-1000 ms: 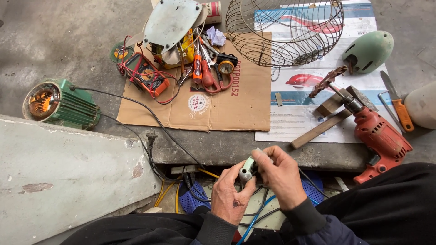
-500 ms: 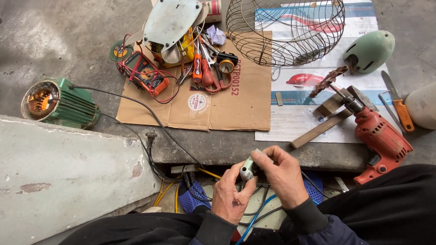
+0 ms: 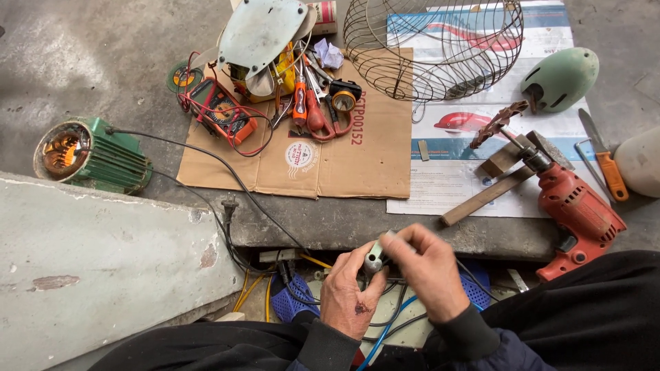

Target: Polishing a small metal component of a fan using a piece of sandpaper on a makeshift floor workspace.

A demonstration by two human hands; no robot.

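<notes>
A small pale green part point(image 3: 375, 257) is pinched between the closed fingers of the left hand point(image 3: 349, 297) and the right hand point(image 3: 427, 273), with dark wires point(image 3: 385, 319) trailing just below the fingers. Beyond the fingertips a cardboard sheet point(image 3: 323, 154) strewn with tools is seen; a red drill point(image 3: 577, 213) lies to the right of the fingers.

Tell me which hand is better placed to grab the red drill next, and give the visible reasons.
Probably the right hand. The red drill lies on that side, nearer to it than to the left hand. Both hands hold the small grey part, so the right would have to release its grip first.
</notes>
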